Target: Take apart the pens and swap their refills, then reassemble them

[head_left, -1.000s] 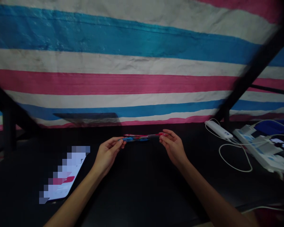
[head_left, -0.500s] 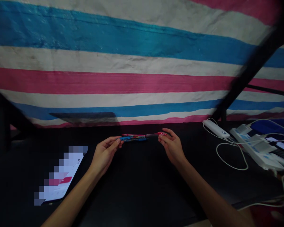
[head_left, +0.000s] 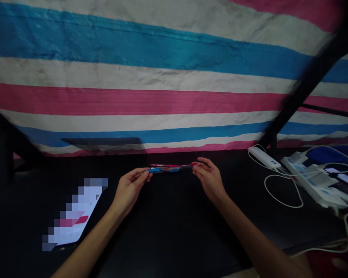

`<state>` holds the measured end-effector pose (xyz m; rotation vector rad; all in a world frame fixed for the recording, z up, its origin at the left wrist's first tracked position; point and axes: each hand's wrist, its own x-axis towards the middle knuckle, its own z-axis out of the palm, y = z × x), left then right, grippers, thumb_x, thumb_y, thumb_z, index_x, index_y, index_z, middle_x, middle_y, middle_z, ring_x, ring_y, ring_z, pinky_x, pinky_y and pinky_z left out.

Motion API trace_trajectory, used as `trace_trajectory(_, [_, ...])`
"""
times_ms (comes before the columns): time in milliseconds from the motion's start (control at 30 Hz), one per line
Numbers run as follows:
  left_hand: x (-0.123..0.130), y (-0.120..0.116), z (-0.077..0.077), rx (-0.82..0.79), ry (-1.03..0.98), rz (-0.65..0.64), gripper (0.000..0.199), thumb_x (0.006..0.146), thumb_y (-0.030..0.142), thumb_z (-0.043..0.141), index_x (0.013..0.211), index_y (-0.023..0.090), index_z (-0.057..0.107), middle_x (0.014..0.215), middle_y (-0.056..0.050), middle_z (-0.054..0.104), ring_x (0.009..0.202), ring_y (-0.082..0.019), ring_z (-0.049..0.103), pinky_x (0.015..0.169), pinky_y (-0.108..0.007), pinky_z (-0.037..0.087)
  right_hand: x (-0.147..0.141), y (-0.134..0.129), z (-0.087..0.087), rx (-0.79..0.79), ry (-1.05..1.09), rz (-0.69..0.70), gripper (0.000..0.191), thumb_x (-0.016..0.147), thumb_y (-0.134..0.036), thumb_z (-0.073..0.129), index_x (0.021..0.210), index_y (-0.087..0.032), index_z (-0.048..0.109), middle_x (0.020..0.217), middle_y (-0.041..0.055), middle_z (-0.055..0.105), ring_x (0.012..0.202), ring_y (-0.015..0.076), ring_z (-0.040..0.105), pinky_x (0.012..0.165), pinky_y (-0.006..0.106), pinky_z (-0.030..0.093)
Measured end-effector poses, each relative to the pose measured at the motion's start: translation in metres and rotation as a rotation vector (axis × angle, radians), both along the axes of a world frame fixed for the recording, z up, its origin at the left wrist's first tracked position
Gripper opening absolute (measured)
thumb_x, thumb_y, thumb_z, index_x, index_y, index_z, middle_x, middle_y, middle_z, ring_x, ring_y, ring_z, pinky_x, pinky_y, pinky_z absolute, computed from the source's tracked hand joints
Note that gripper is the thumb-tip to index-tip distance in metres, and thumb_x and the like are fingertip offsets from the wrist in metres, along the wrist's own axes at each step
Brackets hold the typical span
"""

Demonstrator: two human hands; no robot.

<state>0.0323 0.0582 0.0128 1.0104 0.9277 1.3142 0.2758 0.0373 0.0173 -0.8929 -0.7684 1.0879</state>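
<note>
My left hand (head_left: 130, 190) pinches one end of a blue pen (head_left: 154, 170), which points right over the dark table top. Opposite it, my right hand (head_left: 210, 179) has thumb and index finger closed on the end of a red pen (head_left: 195, 164), its other fingers loosely bent. Just behind the blue pen runs a slim red length (head_left: 159, 165), lined up with the red pen. Whether it is part of that same pen or a separate one, I cannot tell. The pens lie close together between my two hands.
A lit phone or tablet (head_left: 78, 227), partly pixelated, lies on the dark table (head_left: 168, 235) at left. On the right are a white power strip (head_left: 314, 181), a white device (head_left: 263, 157) and loose cables (head_left: 301, 202). Striped sheeting (head_left: 162, 102) hangs behind, with dark frame bars at both sides.
Both hands keep their pinch on the pens. My right hand has shifted very slightly left, with the red pen's end; the rest looks the same.
</note>
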Motion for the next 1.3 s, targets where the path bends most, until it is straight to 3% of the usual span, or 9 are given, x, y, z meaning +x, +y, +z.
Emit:
trace_trajectory(667, [0.001,-0.002,-0.001,0.005,0.045,-0.013,0.026,0.068,0.025,0.076,0.091,0.015,0.071,0.082,-0.005,0.071,0.076,-0.013,0.062,0.072,-0.023,0.047,-0.003,-0.003,-0.002,0.003,-0.033,0.074,0.034,0.067,-0.017,0.074,0.097,-0.02,0.059,0.084,0.0032,0.067,0.069,0.0139,0.061,0.072,0.031,0.049])
trace_trajectory(1100, [0.006,-0.006,-0.003,0.068,0.216,-0.096,0.022,0.073,0.025,0.072,0.093,0.017,0.07,0.081,-0.003,0.071,0.075,-0.012,0.061,0.072,-0.023,0.045,-0.015,-0.004,-0.008,0.025,-0.173,0.137,0.026,0.065,-0.021,0.075,0.086,-0.018,0.06,0.072,-0.0014,0.062,0.06,0.0108,0.059,0.06,0.025,0.049])
trace_trajectory(1300, [0.003,-0.004,-0.004,0.101,0.231,-0.092,0.021,0.074,0.026,0.071,0.093,0.018,0.07,0.083,-0.003,0.071,0.078,-0.013,0.062,0.073,-0.023,0.046,-0.016,-0.008,-0.005,-0.03,-0.302,0.2,0.022,0.073,-0.031,0.069,0.086,-0.017,0.059,0.059,-0.003,0.058,0.047,0.0087,0.052,0.044,0.019,0.041])
